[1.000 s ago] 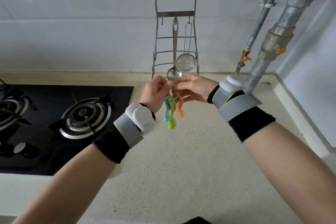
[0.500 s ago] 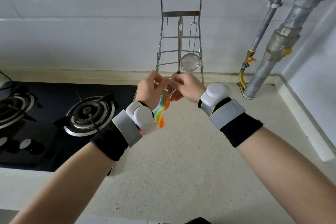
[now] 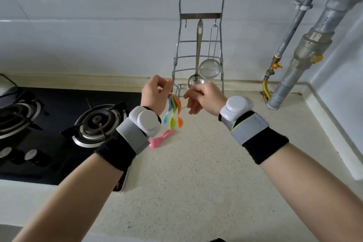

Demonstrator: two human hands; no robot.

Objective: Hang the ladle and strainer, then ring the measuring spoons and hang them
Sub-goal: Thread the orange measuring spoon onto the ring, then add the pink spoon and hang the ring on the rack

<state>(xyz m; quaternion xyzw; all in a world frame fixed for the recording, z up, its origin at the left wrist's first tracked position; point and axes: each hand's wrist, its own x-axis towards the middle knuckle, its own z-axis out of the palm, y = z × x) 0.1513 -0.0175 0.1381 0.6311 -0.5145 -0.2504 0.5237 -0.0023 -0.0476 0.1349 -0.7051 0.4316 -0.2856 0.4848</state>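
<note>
We find no legible text, label, brand, number or sign anywhere in the head view. The white modules strapped to both wrists show plain, unmarked faces. The knobs at the front of the stove [image 3: 29, 155] are too small and dark for us to read any marking. The grey pipes [image 3: 306, 45] at the right and the measuring spoons [image 3: 173, 112] show no readable print at this size.
</note>
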